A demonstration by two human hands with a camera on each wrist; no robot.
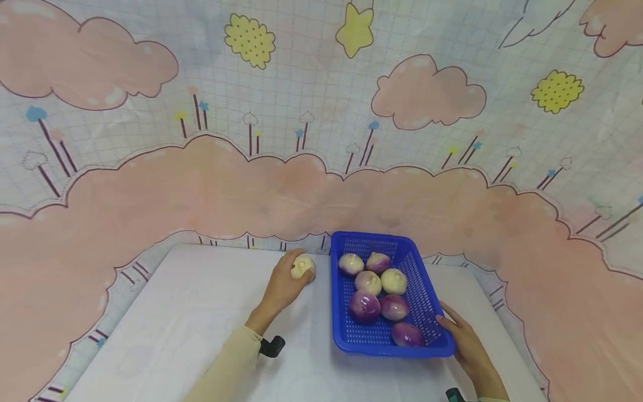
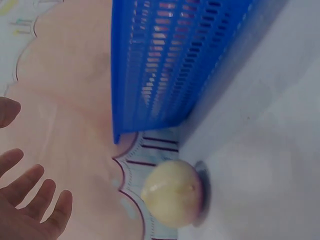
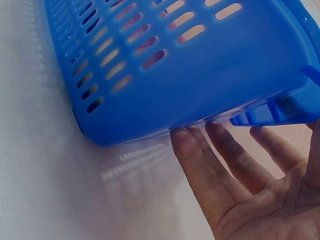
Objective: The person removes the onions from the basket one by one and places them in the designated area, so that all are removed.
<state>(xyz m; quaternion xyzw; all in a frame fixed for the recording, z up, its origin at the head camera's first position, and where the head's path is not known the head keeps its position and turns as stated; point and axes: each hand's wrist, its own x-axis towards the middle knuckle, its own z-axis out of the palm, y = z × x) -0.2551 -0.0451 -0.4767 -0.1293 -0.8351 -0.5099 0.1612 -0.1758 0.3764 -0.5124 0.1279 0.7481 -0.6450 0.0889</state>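
In the head view my left hand (image 1: 285, 282) reaches around a pale turnip (image 1: 303, 267) that rests on the white table, left of the blue basket (image 1: 337, 312). The left wrist view shows this hand's fingers (image 2: 61, 210) spread and apart from the turnip (image 2: 172, 192), whose underside is purplish. My right hand (image 1: 469, 340) holds the basket's near right corner. Its thumb lies over the rim and its fingertips (image 3: 185, 142) touch the outer wall. Inside the basket lie several shiny purple-and-white turnips (image 1: 364, 306).
The white table (image 1: 211, 301) extends left of the basket and in front of it. Behind its far edge hangs a cloth backdrop (image 1: 281, 190) with pink clouds and yellow shapes. Black wrist-camera pieces (image 1: 272, 347) show at both wrists.
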